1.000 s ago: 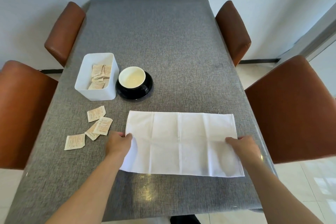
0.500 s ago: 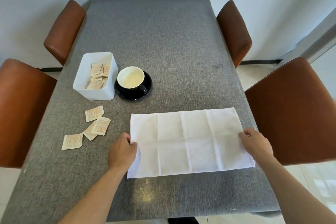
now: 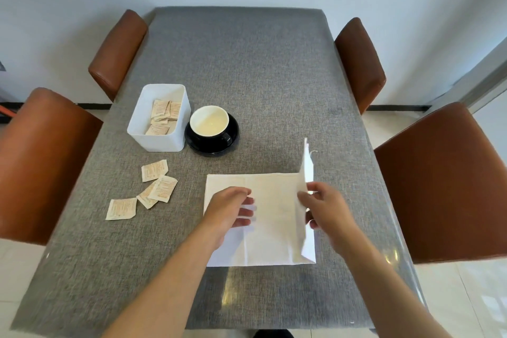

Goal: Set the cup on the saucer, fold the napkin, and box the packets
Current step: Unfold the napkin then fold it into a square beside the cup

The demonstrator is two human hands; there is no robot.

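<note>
1. Worktop (image 3: 247,68): grey cloth cover, long side running away from you; four brown chairs, two on each side.
2. Napkin (image 3: 270,217): white, lying near your edge of the worktop, right of centre. Its left part lies flat; its right part stands raised on edge, the far corner pointing up and away.
3. Your right hand (image 3: 326,207): grip closed in a pinch on the raised right part of the napkin, thumb on the near face, the other fingers behind the cloth.
4. Your left hand (image 3: 233,210): over the flat left part of the napkin, fingers loosely spread and blurred. The grip holds nothing; whether the fingertips touch the cloth you cannot tell.
5. Cup (image 3: 210,125): black outside, pale inside, seated upright on the saucer (image 3: 233,132), handle toward the right front. Saucer black, just beside the box's right wall.
6. Box (image 3: 159,143): white, open-topped, on the left half of the worktop, beyond the loose packets. Several tan packets lie inside, piled toward its right side.
7. Loose packets (image 3: 155,189): four tan sachets on the cloth between box and your edge, left of the napkin; two overlap, one lies apart nearest you, one lies farthest.
</note>
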